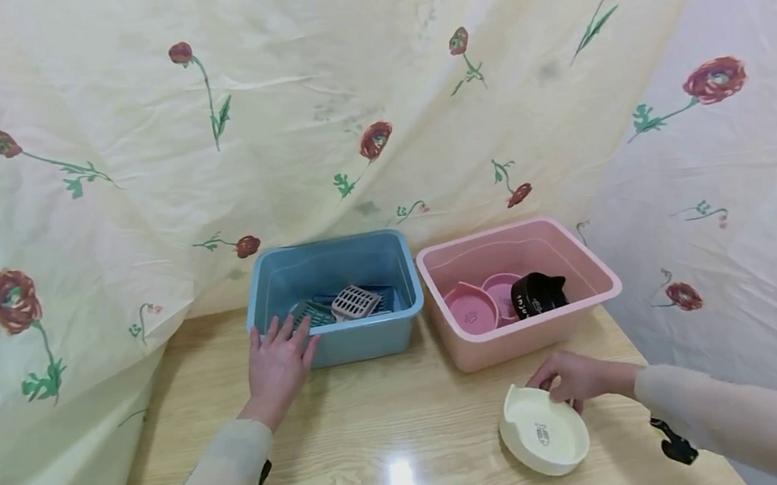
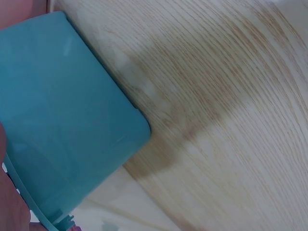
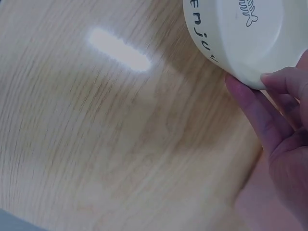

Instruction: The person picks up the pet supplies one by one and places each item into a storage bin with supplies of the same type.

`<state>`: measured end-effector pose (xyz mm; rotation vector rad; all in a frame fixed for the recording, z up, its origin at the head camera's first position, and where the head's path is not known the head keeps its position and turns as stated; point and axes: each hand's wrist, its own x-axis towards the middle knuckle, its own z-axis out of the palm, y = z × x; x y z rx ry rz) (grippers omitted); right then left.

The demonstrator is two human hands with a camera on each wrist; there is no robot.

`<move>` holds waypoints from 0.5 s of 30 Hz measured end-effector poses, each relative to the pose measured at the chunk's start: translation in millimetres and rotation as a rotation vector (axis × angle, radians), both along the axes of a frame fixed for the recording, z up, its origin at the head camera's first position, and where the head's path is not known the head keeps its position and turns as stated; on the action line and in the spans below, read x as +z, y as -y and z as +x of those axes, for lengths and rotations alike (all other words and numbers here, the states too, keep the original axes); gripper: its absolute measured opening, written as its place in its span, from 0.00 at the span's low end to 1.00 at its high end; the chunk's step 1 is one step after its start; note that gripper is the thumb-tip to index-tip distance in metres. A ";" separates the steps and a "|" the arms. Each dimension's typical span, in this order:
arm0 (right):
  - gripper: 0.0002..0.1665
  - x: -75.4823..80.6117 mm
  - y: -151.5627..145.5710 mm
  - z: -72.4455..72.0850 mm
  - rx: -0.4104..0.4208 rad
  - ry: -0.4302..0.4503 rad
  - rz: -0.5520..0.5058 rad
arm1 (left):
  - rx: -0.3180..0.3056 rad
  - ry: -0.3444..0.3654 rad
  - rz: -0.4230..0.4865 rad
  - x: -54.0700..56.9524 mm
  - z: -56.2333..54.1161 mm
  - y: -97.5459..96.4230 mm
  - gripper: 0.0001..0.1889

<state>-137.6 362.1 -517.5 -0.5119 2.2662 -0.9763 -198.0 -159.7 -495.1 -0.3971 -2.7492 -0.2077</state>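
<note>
My right hand (image 1: 579,375) pinches the rim of a cream pet bowl (image 1: 545,435), thumb on the inner side and fingers along the outer wall. In the right wrist view the bowl (image 3: 260,43) shows dark lettering on its side and a fishbone drawing inside. It is tilted, in front of the pink bin (image 1: 510,347). On the left, my left hand (image 1: 279,369) rests with spread fingers on the front left rim of a blue bin (image 1: 357,345). The left wrist view shows the bin's outer wall (image 2: 72,110), with part of that hand at the left edge.
Inside the blue bin lie a pale slotted scoop (image 1: 354,302) and a green slotted piece (image 1: 316,314). The pink bin holds a pink bowl (image 1: 471,311), a second pink bowl (image 1: 499,290) and a black cat-eared bowl (image 1: 539,294). A flowered cloth (image 1: 304,148) hangs behind the wooden table (image 1: 328,460).
</note>
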 end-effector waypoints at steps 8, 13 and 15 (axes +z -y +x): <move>0.26 78.7 9.3 2.3 0.089 -0.043 0.011 | -0.008 -0.005 0.002 0.0 0.8 0.8 0.25; 0.24 142.6 14.7 -14.2 0.083 -0.127 0.090 | -0.012 -0.011 0.013 1.0 1.4 2.0 0.24; 0.23 167.2 18.4 -28.3 0.081 -0.156 0.126 | -0.010 -0.012 0.015 1.1 1.3 3.3 0.24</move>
